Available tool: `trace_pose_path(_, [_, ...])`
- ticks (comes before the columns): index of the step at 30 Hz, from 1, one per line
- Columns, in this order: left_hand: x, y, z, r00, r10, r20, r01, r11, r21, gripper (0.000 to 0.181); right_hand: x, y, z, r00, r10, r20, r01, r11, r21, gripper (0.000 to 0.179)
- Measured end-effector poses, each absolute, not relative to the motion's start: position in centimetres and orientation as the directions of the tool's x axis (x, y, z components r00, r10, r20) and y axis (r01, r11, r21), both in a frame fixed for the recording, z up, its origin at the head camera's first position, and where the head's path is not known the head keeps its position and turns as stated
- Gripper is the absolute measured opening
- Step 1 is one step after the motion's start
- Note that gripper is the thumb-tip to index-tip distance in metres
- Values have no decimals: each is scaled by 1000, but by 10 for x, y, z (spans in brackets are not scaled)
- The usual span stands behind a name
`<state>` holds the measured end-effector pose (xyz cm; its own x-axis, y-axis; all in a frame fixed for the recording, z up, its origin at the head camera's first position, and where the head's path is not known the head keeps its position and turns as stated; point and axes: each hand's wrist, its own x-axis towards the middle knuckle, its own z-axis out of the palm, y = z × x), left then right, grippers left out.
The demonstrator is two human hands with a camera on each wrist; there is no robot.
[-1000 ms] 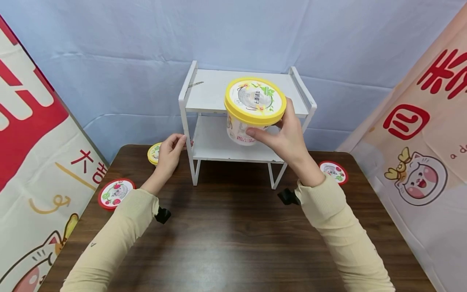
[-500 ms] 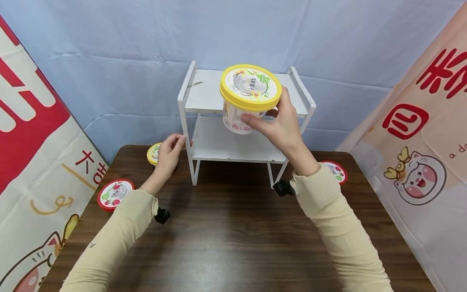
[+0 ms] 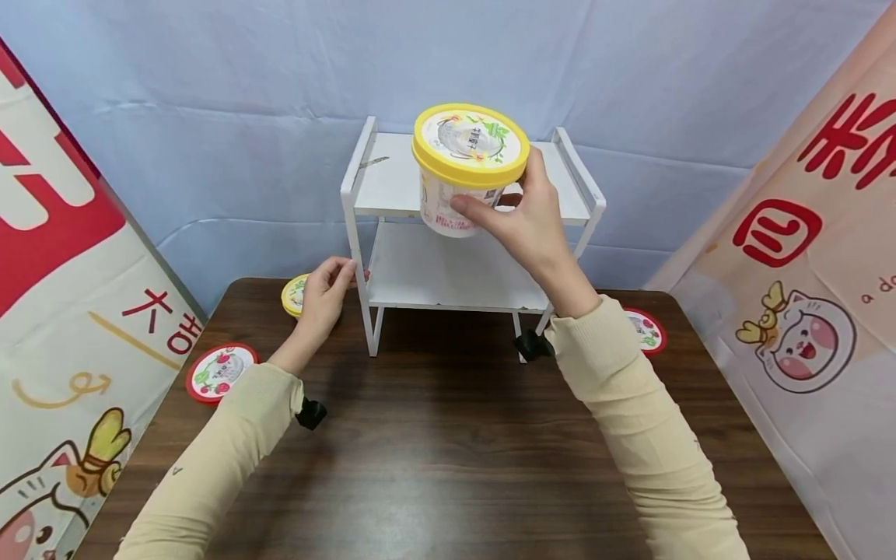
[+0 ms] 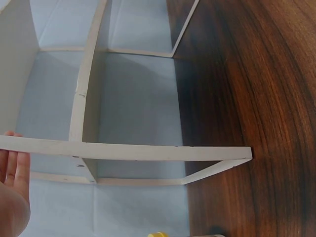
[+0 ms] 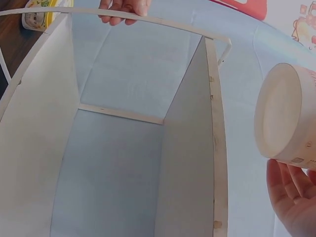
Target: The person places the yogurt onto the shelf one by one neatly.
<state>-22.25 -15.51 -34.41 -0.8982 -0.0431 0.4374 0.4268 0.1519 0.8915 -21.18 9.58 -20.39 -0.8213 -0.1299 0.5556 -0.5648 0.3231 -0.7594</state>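
Observation:
In the head view my right hand [image 3: 535,225] grips a paper tub [image 3: 470,167] with a yellow lid, thumb on the near side. The tub is raised in front of and above the top board of a white two-tier shelf [image 3: 448,268]. Its round bottom shows in the right wrist view, where the tub [image 5: 284,113] is apart from the shelf's top board [image 5: 190,148]. My left hand [image 3: 323,292] pinches the shelf's left front post; in the left wrist view its fingers [image 4: 19,173] lie behind the white bar [image 4: 123,150].
A yellow-lidded tub [image 3: 294,294] stands left of the shelf, partly behind my left hand. A red-lidded tub [image 3: 221,372] is at the table's left, another red-lidded tub [image 3: 647,330] at the right, partly behind my sleeve. Printed cloths flank the dark wooden table [image 3: 420,451].
My right hand has lifted the yellow-lidded tub higher and slightly to the left. The left hand has stayed on the shelf post.

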Motion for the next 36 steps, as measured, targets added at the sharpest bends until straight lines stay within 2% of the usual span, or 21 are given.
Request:
trace_pose_path(11, [-222, -154, -343, -903, -48, 428, 417, 150, 896, 25, -230, 85, -202, -815, -104, 571, -571, 315, -758, 74])
trace_pose_path(22, [-221, -154, -343, -900, -47, 433, 422, 145, 895, 25, -223, 66, -187, -835, -70, 546, -539, 306, -785, 71])
trace_pose_path(36, [-220, -154, -343, -900, -44, 433, 422, 159, 893, 25, -253, 54, -196, -863, -37, 503, -481, 361, -799, 80])
